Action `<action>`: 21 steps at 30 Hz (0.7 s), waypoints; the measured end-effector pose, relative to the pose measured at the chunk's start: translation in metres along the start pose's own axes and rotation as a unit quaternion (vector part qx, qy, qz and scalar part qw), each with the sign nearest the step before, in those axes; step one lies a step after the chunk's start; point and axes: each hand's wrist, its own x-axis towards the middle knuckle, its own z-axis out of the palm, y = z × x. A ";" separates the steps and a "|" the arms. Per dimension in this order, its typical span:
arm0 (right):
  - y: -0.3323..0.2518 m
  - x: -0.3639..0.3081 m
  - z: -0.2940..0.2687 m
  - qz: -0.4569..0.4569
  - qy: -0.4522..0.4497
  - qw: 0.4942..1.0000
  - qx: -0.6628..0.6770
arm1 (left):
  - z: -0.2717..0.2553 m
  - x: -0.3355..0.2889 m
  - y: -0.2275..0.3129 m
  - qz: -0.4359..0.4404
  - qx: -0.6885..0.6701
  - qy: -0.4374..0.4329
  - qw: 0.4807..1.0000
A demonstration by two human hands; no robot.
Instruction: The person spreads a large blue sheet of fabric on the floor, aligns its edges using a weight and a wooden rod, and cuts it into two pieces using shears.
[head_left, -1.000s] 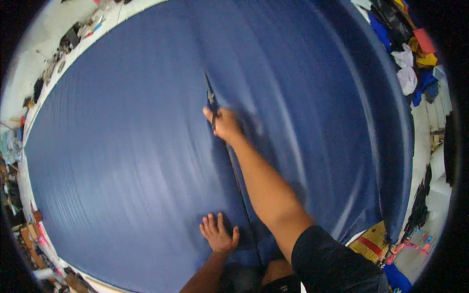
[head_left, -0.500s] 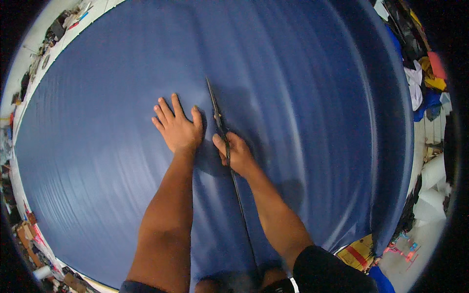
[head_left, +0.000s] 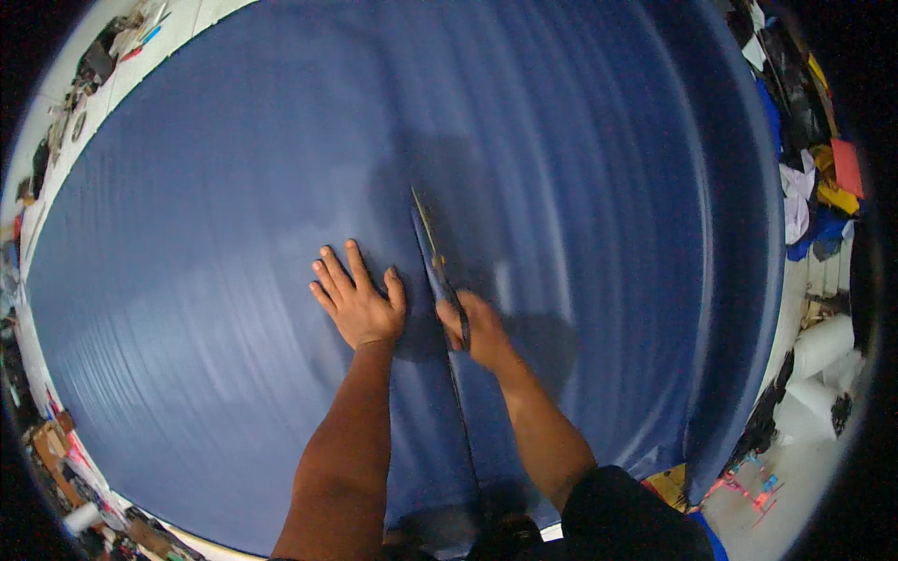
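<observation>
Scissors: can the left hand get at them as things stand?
Probably yes: the left hand rests palm-down just left of the scissors, with only blue cloth between, though the right hand is holding them.

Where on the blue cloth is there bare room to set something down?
Bare blue cloth runs from the left hand out to the white strip, and from the right hand across to the long fold. It is crowded around the scissors and cut line by both hands, and among the heaped fabrics beyond the fold.
</observation>
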 end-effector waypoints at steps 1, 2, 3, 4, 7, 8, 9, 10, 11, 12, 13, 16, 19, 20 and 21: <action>0.012 -0.014 0.000 -0.005 -0.003 1.000 0.019 | -0.001 -0.001 0.000 0.001 0.000 -0.004 1.000; 0.021 -0.025 -0.001 0.023 -0.008 1.000 0.005 | -0.002 -0.002 -0.001 0.002 0.000 -0.006 1.000; 0.029 -0.034 -0.002 0.050 -0.013 0.999 -0.010 | -0.003 -0.003 -0.001 0.003 -0.001 -0.008 1.000; 0.034 -0.038 -0.003 0.073 -0.017 0.997 -0.026 | -0.004 0.000 0.000 0.006 -0.003 -0.006 1.000; 0.053 -0.039 0.001 0.063 0.005 0.995 -0.082 | -0.001 -0.001 -0.001 -0.003 -0.002 -0.006 1.000; 0.048 -0.035 0.002 0.033 0.012 0.998 -0.060 | -0.001 -0.001 -0.001 -0.004 0.001 -0.007 1.000; 0.043 -0.027 0.004 0.003 0.018 0.999 -0.038 | 0.000 -0.001 -0.001 -0.005 0.004 -0.008 1.000; 0.032 -0.018 0.007 -0.027 0.024 0.999 -0.015 | 0.000 -0.001 -0.001 -0.005 0.008 -0.009 1.000; 0.023 -0.010 0.008 -0.028 0.030 0.999 -0.020 | -0.001 -0.001 0.000 -0.001 0.003 -0.005 1.000; 0.015 -0.001 0.009 -0.029 0.036 0.999 -0.025 | -0.003 -0.001 -0.001 0.002 -0.002 -0.002 1.000; 0.008 0.009 0.009 -0.028 0.041 0.998 -0.032 | -0.002 0.000 0.000 0.003 -0.007 0.000 1.000; 0.005 0.036 0.024 -0.104 0.086 0.989 -0.056 | -0.003 0.002 0.002 0.003 -0.007 -0.002 1.000; -0.011 0.050 0.031 0.039 0.094 0.992 -0.069 | -0.001 -0.003 -0.001 -0.002 0.000 0.004 1.000; -0.017 0.057 0.031 -0.002 0.098 0.993 -0.064 | -0.001 -0.003 0.001 0.002 -0.003 0.003 1.000; -0.024 0.067 0.031 -0.043 0.102 0.992 -0.058 | -0.003 -0.001 -0.001 0.002 0.000 0.005 1.000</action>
